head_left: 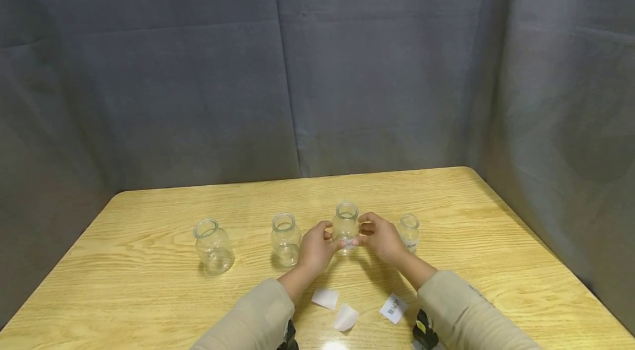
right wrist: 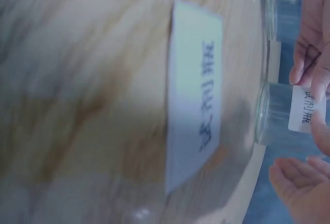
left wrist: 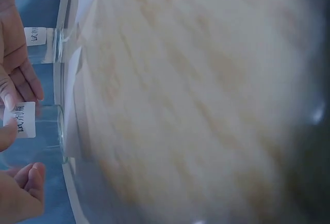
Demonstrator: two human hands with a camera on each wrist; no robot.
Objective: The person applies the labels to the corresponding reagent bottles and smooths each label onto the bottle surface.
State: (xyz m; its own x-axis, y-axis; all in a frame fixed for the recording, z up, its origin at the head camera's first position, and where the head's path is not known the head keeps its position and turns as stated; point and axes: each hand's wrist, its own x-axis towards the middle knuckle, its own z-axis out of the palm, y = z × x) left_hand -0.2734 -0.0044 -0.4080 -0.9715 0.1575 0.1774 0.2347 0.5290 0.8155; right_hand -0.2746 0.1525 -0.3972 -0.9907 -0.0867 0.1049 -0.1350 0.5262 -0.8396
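Observation:
A clear round glass jar (head_left: 346, 223) stands upright on the table between my two hands. A white paper label (left wrist: 23, 120) with handwritten characters lies against its front. My left hand (head_left: 315, 252) is at the jar's left, its thumb touching the label and its other fingers loosely bent beside the glass. From the right, my right hand (head_left: 383, 241) presses the label with its thumb (right wrist: 320, 131), the remaining fingers loosely bent near the jar's side. Neither hand visibly grips the jar.
Right of my right hand is another labelled jar (head_left: 409, 231). Jars without a visible label stand to the left, one near (head_left: 286, 240) and one farther out (head_left: 214, 251). Nearer me lie blank white papers (head_left: 325, 298) and a written label (head_left: 393, 308). Grey curtains (head_left: 198, 91) surround the wooden table.

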